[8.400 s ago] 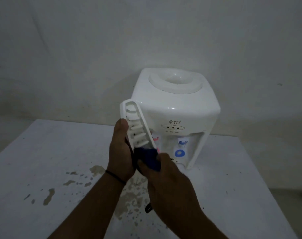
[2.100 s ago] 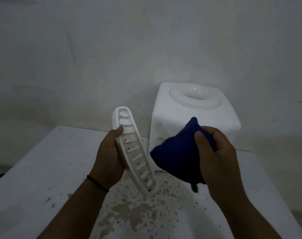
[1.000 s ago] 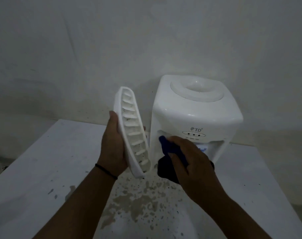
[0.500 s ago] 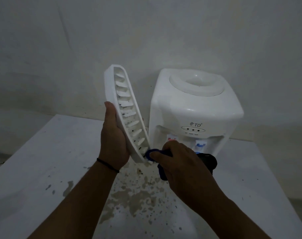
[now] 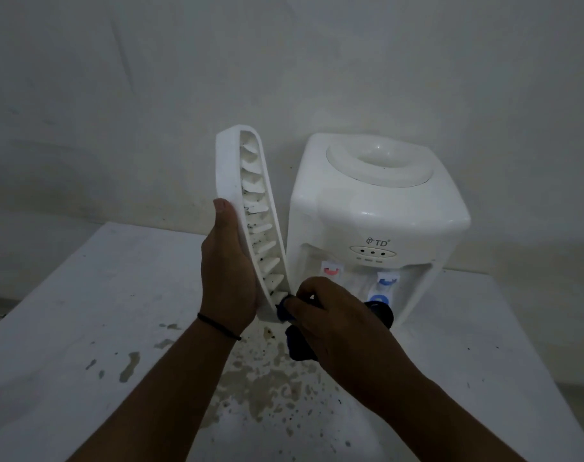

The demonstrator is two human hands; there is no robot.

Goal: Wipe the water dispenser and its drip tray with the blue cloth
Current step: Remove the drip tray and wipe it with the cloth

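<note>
My left hand (image 5: 228,271) holds the white slotted drip tray (image 5: 247,201) upright and tilted, its ribbed side facing right, dark specks between the ribs. My right hand (image 5: 337,323) grips the blue cloth (image 5: 299,348) and presses a pinched part of it against the tray's lower end. The rest of the cloth hangs below and behind this hand. The white water dispenser (image 5: 374,208) stands on the table just behind, with a red tap and a blue tap in its recess.
The white table (image 5: 83,311) carries a brown puddle and dark specks (image 5: 263,385) under my hands, plus smaller splashes to the left. A bare white wall rises close behind the dispenser. The table's right edge drops off past the dispenser.
The tray has been raised and held more upright. My right hand brought the cloth from the dispenser's front down to the tray's lower end.
</note>
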